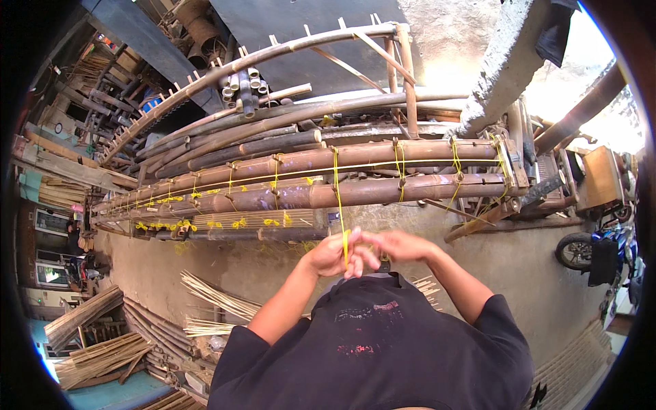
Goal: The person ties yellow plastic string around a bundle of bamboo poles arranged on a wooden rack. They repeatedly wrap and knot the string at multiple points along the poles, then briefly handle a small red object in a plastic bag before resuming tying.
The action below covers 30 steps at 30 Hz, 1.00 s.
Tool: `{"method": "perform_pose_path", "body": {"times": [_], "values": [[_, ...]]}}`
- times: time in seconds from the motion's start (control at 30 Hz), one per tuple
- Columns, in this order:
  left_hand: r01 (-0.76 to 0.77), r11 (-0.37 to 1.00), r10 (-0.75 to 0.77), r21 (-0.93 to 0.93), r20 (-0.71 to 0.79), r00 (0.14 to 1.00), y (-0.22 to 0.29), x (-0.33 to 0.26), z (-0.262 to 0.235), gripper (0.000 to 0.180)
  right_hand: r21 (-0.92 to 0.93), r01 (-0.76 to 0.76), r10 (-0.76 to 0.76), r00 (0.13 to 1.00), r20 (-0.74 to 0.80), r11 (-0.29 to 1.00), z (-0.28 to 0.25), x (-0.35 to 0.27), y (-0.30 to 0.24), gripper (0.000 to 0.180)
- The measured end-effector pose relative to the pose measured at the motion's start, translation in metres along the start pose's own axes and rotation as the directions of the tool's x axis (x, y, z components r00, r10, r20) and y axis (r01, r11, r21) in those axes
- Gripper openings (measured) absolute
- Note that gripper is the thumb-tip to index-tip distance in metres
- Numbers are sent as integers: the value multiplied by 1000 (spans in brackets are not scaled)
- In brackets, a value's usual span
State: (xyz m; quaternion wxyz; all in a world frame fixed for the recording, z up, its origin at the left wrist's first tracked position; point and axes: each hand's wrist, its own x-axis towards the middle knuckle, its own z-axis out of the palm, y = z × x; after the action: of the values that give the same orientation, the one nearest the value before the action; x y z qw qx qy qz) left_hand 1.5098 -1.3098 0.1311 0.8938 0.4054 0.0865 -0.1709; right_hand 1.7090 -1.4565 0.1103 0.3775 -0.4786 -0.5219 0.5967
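Item: bamboo frame [307,160], long brown poles stacked lengthwise and lashed at intervals with yellow ties, a curved bamboo arch with short pegs rising over it. Item: yellow cord [337,195], running from the upper pole down across the lower poles to the hands, taut and nearly straight. Left hand [333,256]: fingers pinched closed on the cord's lower end, just below the frame. Right hand [393,246]: touching the left at the fingertips, fingers curled toward the same strand; whether it actually clamps the cord cannot be told. Item: row of yellow knots [205,224] along the lower slatted panel, finished and tied off. Item: loose bamboo splints [215,294] lying on the concrete floor [519,273] to the person's left, with bundles of strips [102,355] farther down. Item: parked motorcycle [601,253] at right, well apart. Risk, as a judgement: the cord is thin and under tension, so a slack pinch could let it slip and loosen the wrap round the poles; an over-hard pull could snap it or cut into the fingers.
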Motion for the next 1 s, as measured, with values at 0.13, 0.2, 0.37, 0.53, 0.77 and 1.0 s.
{"method": "perform_pose_path", "body": {"times": [0.13,0.2,0.37,0.53,0.77,1.0], "values": [[523,-151,530,839,-378,759,-64,0,-47,64,106,-132,100,960,261,986,-3,0,-42,25],[420,-4,402,908,-383,832,-51,-3,-40,62,58,-74,53,950,307,996,6,-2,-35,26],[240,428,150,871,-331,932,-21,-13,-23,58,64,-150,151,989,-12,987,-8,1,-42,25],[-186,907,276,-377,200,940,9,-14,-10,60,-176,-1,36,980,194,984,16,5,-7,23],[-222,970,241,99,-522,819,15,-13,18,67,-66,24,-11,983,183,998,11,4,-50,20],[44,944,137,327,-510,849,-9,-13,-5,70,85,21,-25,999,39,996,2,8,-67,23]]}}
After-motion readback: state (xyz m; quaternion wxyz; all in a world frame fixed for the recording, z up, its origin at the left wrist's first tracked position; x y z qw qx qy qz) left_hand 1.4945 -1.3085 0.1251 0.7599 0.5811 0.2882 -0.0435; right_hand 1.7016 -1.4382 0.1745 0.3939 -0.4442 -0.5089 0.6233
